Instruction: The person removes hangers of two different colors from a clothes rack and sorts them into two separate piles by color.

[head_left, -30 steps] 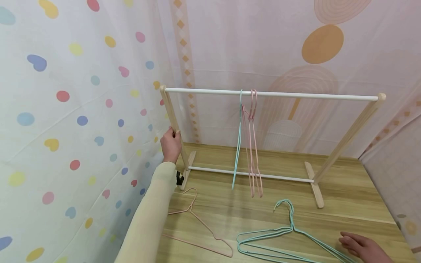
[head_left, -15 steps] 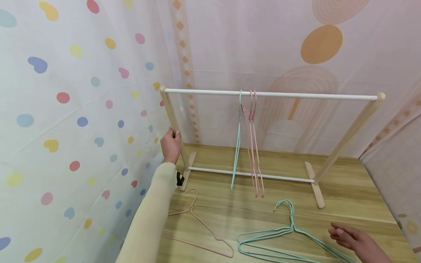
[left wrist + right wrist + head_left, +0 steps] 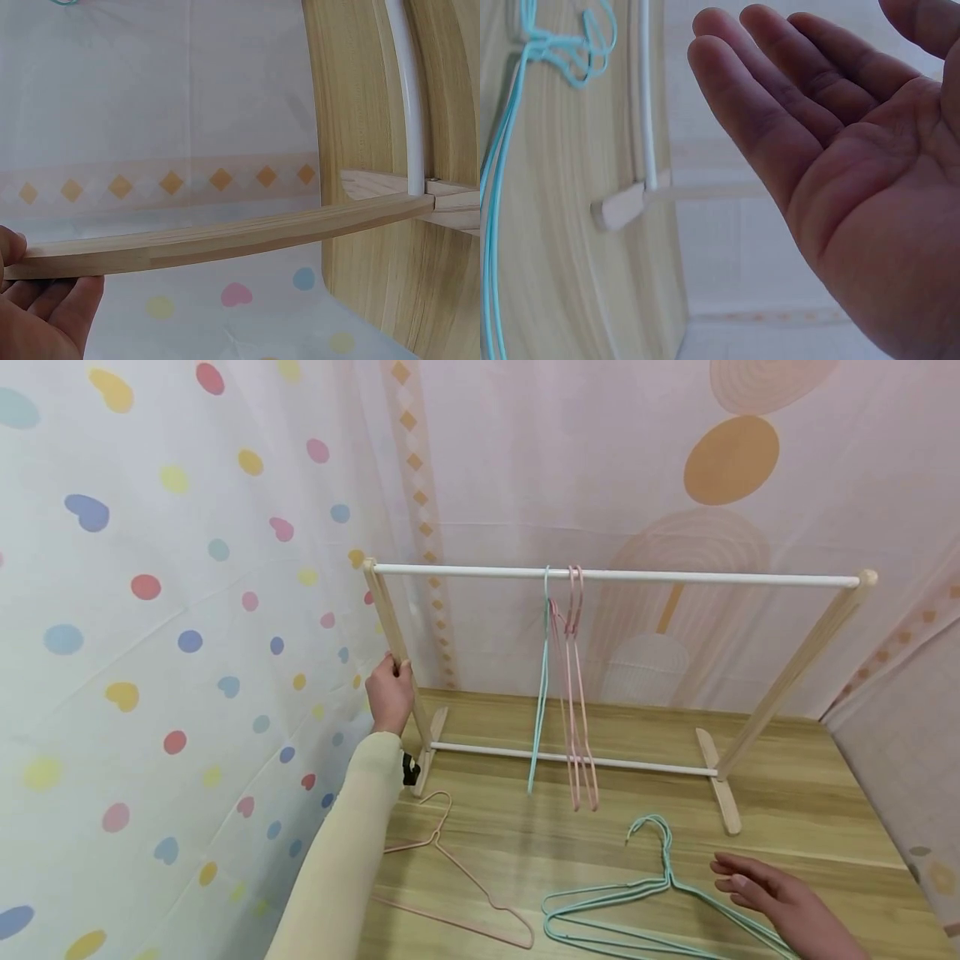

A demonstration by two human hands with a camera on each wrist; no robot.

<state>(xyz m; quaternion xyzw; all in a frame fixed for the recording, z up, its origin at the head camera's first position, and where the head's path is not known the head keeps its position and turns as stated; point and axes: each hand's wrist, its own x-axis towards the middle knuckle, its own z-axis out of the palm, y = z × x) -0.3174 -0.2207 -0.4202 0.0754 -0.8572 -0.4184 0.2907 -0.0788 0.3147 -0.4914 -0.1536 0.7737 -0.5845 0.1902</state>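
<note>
My left hand (image 3: 390, 695) grips the left wooden post (image 3: 225, 238) of a small clothes rack, thumb on one side and fingers on the other in the left wrist view. From the rack's white top rail (image 3: 712, 577) hang a mint hanger (image 3: 542, 693) and several pink hangers (image 3: 574, 710), close together near the middle. My right hand (image 3: 780, 897) holds nothing; its fingers are extended and its palm shows in the right wrist view. It is over the right arm of a bunch of mint hangers (image 3: 666, 877) lying on the table.
A single pink hanger (image 3: 468, 881) lies on the wooden table (image 3: 645, 727) at the front left, partly behind my left sleeve (image 3: 337, 852). The rack's wooden feet (image 3: 723, 802) stand toward the back. A dotted curtain (image 3: 225, 710) closes in the left side.
My right hand has moved left and slightly up, over the mint hangers. The pink hangers on the rail sway a little. My left hand keeps its grip on the post.
</note>
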